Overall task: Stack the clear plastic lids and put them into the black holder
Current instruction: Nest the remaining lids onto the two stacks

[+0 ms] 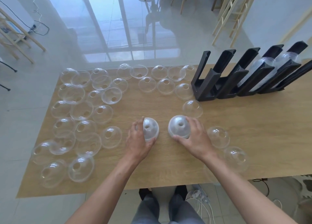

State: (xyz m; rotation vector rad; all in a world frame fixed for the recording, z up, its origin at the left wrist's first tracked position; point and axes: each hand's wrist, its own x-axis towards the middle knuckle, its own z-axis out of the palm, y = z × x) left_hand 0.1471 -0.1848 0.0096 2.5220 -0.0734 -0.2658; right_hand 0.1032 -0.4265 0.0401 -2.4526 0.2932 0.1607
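Left hand grips small lid stack; right hand grips taller lid stack, table centre. Stacks side by side, apart. Black holder at 1 o'clock, nearer right hand.

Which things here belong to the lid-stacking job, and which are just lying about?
Job:
- left stack in left hand
- right stack in right hand
- loose lids on the table
- black holder

Lying about:
- wooden stool
- floor cables
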